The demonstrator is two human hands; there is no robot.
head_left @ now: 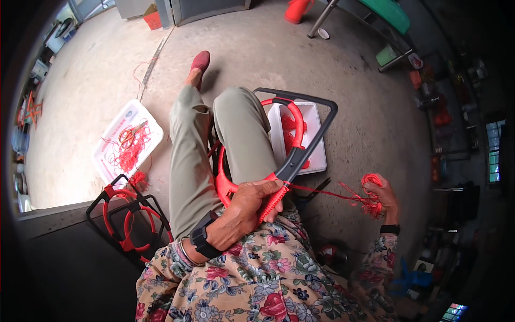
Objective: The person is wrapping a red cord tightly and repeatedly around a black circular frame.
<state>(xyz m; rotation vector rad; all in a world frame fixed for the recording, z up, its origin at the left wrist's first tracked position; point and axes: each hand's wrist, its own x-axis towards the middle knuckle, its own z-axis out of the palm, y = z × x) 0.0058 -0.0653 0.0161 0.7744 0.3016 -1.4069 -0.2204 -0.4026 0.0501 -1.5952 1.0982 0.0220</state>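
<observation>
My left hand (242, 210) is closed on the lower side of a black-and-red frame (316, 126), which lies across my lap and right knee. Beneath those fingers, red cord is wound in close, even turns (274, 204) along the frame. A strand of red cord (327, 193) runs tight from the wound part out to the right. At its other end my right hand (387, 199), held away from my body, grips a looped bundle of red cord (371, 194). The left palm and some of its fingertips are hidden.
A white tray (155, 134) at the left holds tangled red cord and orange-handled scissors (127, 138). Two more black-and-red frames (126, 244) lie beside my left hip. A white bin (320, 155) with red cord stands by my right knee. Dark-bladed shears (314, 194) lie near it.
</observation>
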